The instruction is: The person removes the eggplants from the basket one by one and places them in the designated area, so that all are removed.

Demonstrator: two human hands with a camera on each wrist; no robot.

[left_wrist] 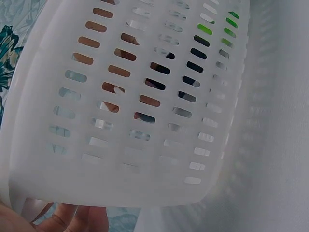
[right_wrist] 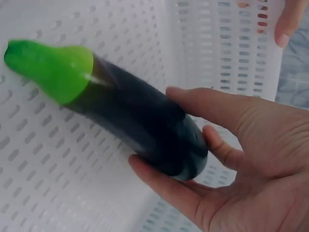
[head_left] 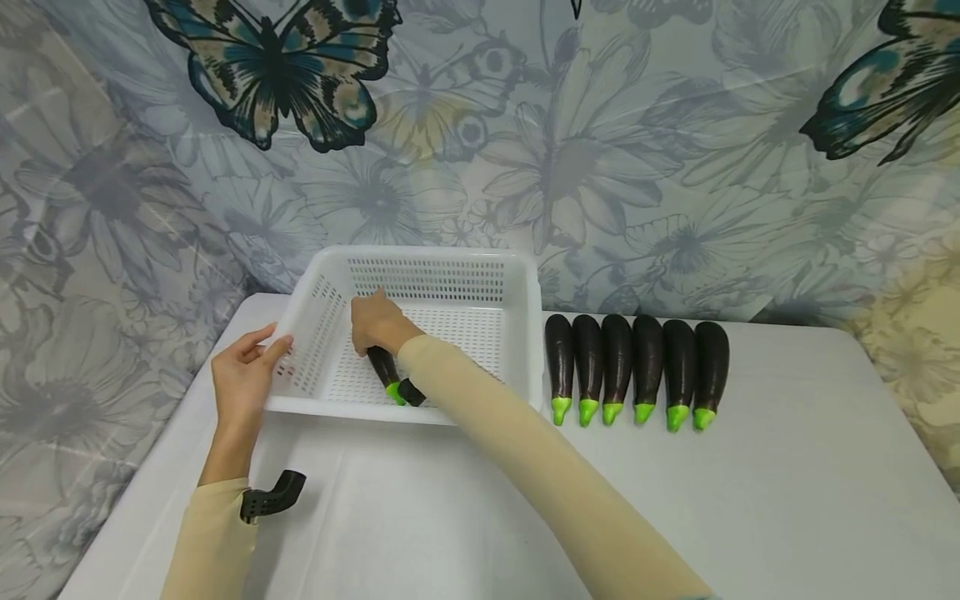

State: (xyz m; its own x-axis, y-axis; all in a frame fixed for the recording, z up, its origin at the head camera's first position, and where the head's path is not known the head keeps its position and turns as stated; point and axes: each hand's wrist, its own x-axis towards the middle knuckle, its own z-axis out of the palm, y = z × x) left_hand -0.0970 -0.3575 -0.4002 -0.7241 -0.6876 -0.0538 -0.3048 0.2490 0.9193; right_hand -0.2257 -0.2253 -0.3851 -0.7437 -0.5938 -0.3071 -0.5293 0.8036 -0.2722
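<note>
A white perforated plastic basket (head_left: 337, 406) stands at the back left of the table. Inside it, my right hand (head_left: 381, 323) holds a dark purple eggplant (head_left: 384, 364) by its rounded end. The right wrist view shows thumb and fingers around that eggplant (right_wrist: 140, 111), its bright green stem end pointing away from the hand. My left hand (head_left: 243, 375) grips the basket's left rim, thumb on top. Most of that hand lies outside the left wrist view; some fingers (left_wrist: 72, 218) show below the basket's corner. Through the side slots, parts of the right hand and eggplant are visible.
Several more eggplants (head_left: 617, 362) lie side by side in a row right of the basket, green ends toward me. A white cloth covers the table (head_left: 787, 467). Behind it hangs a flower and butterfly patterned fabric (head_left: 450, 192), close to the basket's back.
</note>
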